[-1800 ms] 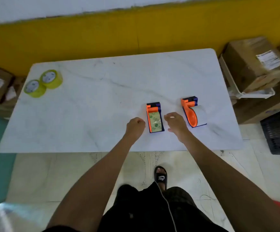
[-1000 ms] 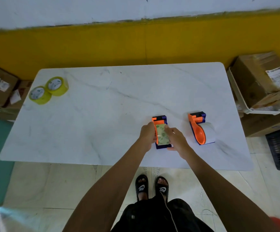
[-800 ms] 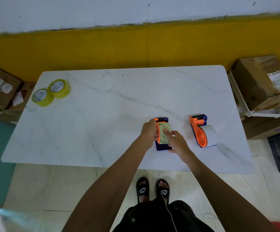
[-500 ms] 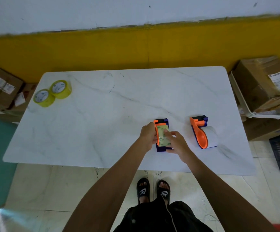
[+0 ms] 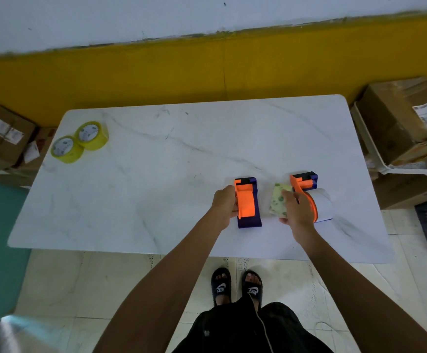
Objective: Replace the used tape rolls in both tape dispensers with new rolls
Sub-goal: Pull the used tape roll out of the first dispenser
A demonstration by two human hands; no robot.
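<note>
The left hand (image 5: 224, 206) grips the side of the left tape dispenser (image 5: 247, 203), orange over purple, resting on the white marble table (image 5: 156, 174). The right hand (image 5: 298, 212) is closed on the used tape roll (image 5: 278, 202), held out of the dispenser, between it and the right tape dispenser (image 5: 309, 197), which carries a whitish roll. Two new yellow tape rolls (image 5: 80, 141) lie touching near the table's far-left corner. Cardboard boxes (image 5: 398, 118) flank the table.

1. Two tape dispensers: one (image 5: 247, 203) near the tabletop's front edge, another (image 5: 309, 197) toward its right edge.
2. Two yellow tape rolls (image 5: 80, 141) at the far left corner.
3. One used roll (image 5: 278, 200).
</note>
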